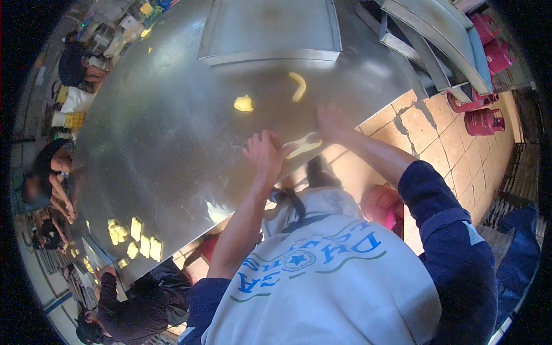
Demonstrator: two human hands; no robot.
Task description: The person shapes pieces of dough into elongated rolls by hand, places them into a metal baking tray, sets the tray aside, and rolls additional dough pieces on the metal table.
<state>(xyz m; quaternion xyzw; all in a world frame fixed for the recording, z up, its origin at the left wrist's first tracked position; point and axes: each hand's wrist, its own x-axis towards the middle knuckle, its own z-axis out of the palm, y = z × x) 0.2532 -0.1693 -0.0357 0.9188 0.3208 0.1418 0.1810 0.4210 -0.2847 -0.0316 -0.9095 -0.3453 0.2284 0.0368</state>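
A flat, pale yellow strip of dough (303,146) lies at the near edge of the metal table, between my two hands. My left hand (264,152) rests on the table at the strip's left end, its fingers apart and its thumb side touching the dough. At the strip's right end is my right hand (332,123), smeared by motion, so its fingers cannot be made out. Farther off lie a curved roll of dough (298,86) and a small lump of dough (244,103).
A large metal tray (270,56) sits at the table's far side. Metal racks (428,54) and pink gas cylinders (484,121) stand right. Several dough pieces (136,229) lie at the lower left, near a co-worker in dark clothes (141,307). Other people are along the left.
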